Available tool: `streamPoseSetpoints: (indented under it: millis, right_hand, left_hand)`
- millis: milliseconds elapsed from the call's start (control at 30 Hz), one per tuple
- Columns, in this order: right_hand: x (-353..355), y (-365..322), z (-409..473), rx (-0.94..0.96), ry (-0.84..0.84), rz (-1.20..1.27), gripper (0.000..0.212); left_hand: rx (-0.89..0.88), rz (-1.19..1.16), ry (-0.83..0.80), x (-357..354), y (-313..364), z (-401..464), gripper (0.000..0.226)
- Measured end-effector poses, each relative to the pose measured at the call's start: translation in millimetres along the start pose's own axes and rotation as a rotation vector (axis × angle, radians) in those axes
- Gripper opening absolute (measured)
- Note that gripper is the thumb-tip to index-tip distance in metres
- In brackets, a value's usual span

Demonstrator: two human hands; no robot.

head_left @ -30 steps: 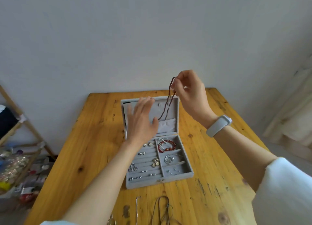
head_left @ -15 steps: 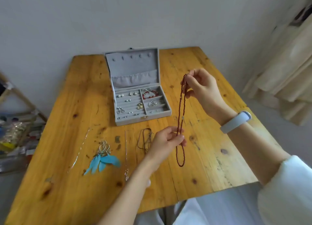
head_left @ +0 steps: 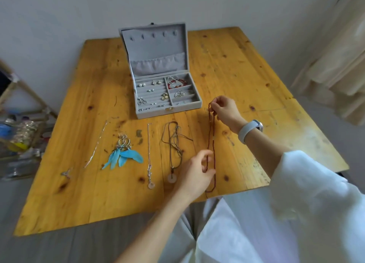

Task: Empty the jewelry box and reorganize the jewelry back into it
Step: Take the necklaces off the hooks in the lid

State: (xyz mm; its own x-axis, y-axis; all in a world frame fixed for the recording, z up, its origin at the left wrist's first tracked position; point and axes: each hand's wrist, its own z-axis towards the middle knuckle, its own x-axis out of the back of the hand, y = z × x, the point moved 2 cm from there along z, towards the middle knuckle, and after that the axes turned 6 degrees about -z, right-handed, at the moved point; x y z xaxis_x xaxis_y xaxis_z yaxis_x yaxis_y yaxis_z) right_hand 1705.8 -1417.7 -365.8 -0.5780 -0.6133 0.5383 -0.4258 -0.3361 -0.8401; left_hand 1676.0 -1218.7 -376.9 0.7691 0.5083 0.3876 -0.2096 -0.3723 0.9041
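Lowered since half a second ago, the dark red bead necklace [head_left: 211,140] is now stretched lengthwise over the tabletop [head_left: 237,69], right of the cord necklace [head_left: 173,144]. Its far end is pinched by the right hand [head_left: 225,110]; its near part is held between thumb and fingers of the left hand [head_left: 195,173]. The grey jewelry box [head_left: 164,88] stands open farther off, earrings and bracelets still inside, so emptying is judged only partly done.
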Motion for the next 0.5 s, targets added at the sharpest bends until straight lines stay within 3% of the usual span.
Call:
streamPoseSetpoints:
  millis: [133,233,400,500]
  right_hand:
    - [-10,1,-2,0.102,-0.096,-0.337,0.016]
    - [-14,2,-3,0.108,-0.086,-0.422,0.017]
    - [-11,6,-2,0.184,-0.03,-0.486,0.021]
    - [-13,15,-16,0.357,-0.044,-0.633,0.031]
  left_hand:
    - [-0.067,0.347,0.046,-1,6,0,0.044]
    - [-0.19,0.617,0.09,-4,8,1,0.04]
    - [-0.378,0.752,0.016,-5,-10,1,0.041]
    - [-0.43,0.796,-0.117,-5,-21,1,0.052]
